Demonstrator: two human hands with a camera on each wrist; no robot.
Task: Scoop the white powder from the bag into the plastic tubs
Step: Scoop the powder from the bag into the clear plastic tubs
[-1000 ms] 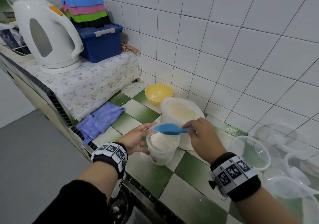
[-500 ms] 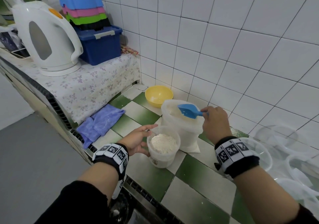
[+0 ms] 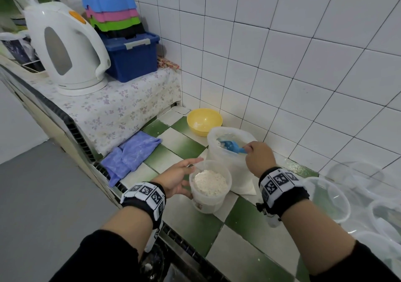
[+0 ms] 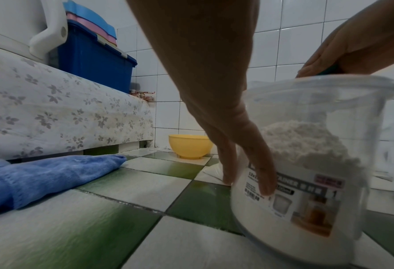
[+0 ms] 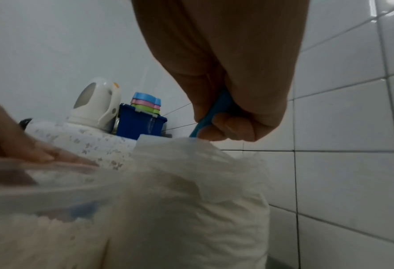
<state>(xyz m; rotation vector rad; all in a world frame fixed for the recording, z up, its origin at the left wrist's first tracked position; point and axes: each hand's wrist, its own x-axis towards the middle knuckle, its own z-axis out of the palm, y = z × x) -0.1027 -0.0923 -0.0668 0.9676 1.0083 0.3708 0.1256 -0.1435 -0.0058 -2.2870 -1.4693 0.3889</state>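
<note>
**Head view: scoop down in the bag, tub held steady**

Head view first: the blue plastic scoop is dipped into the open white plastic bag of powder, its bowl down among the white powder. The handle is gripped by the right hand, and from the right wrist view the fingers are seen curled tight round that blue handle just above the bag's crumpled rim.

Just in front of the bag, touching it, the clear round plastic tub is stood on the green-and-white checked table, with a heap of powder inside. The tub's side is steadied by the left hand; in the left wrist view the fingers are laid nearly straight against its labelled wall, not wrapped round it.

Behind the bag a yellow plastic bowl is seen by the tiled wall. A crumpled blue cloth lies to the left. More clear empty tubs are gathered at the right.
</note>
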